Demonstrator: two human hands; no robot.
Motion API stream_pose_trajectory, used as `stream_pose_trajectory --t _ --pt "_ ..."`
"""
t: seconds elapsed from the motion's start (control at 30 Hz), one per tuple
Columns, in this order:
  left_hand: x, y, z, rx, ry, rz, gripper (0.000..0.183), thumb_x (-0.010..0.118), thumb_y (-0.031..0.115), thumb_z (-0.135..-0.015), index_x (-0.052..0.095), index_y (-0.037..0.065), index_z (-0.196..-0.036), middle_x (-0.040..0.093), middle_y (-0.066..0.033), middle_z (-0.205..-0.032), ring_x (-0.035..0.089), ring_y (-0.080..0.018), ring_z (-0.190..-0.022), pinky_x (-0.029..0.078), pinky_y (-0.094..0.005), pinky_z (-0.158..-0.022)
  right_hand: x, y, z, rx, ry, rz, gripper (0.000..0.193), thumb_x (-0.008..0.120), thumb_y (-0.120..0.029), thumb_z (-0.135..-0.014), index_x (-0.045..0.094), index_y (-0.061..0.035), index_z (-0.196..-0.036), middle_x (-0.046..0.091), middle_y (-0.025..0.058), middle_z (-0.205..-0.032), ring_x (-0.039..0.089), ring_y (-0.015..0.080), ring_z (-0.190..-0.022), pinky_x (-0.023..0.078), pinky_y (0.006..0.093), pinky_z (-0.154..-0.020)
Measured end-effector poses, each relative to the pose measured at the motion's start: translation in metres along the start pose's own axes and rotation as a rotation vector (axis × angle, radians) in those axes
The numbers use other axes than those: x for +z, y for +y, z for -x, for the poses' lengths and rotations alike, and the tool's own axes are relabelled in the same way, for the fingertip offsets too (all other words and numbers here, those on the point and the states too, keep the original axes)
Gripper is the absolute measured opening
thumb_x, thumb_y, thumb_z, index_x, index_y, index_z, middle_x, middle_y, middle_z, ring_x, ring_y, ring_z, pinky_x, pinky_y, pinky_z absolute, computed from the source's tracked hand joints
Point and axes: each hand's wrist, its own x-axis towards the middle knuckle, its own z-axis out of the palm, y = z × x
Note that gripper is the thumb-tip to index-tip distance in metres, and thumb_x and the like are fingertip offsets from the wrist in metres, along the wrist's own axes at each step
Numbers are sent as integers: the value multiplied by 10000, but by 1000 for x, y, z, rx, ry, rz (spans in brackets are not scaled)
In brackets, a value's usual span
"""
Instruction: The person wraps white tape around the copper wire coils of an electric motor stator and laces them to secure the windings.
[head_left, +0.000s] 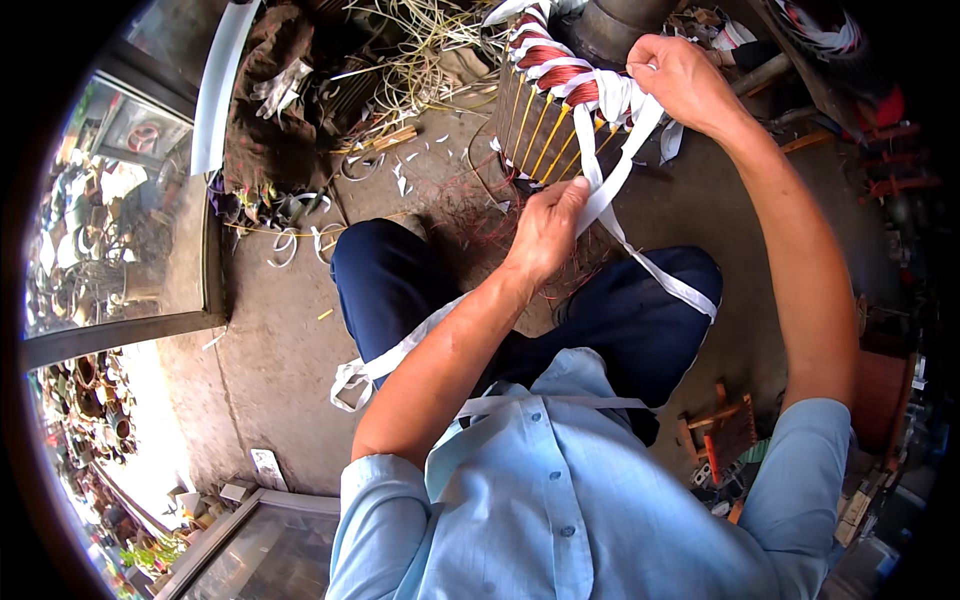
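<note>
In front of me stands a motor stator [541, 128], its slots lined with yellow strips. Red-brown wire windings [562, 73] bulge over its top, partly bound with white cotton tape [622, 182]. My left hand [546, 228] is closed on the tape just below the stator, thumb pressed over it. Higher up, beside the wrapped windings, my right hand [682, 82] has its fingers pinched together on the tape. Between the hands the tape runs in two strands. A loose length drapes over my right knee, and more tape hangs by my left knee.
Glass-paned frames [120, 335] stand at the left. A heap of pale strips [425, 60] lies at the far side, with paper scraps and red wire bits on the concrete floor [280, 390]. Tools and a small wooden stool [722, 435] sit at my right.
</note>
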Motion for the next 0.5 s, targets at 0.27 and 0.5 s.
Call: stream_pose_trajectory --t 0.27,0.5 --pt "-30 30 -29 857 292 -994 348 685 138 -844 636 95 -1186 598 -121 -1119 599 -324 -935 479 -408 -842 -1 -11 -6 45 -92 9 189 615 -194 -846 675 -30 -918 657 135 -759 637 253 -745 497 378 -714" --pt "-41 66 -29 1118 73 -1102 167 681 150 -843 651 49 -972 638 -90 -1131 593 -305 -1069 479 -422 -884 -3 -30 20 291 -24 -782 505 675 -133 -891 480 17 -1332 662 92 -977 629 145 -897 498 294 -795"
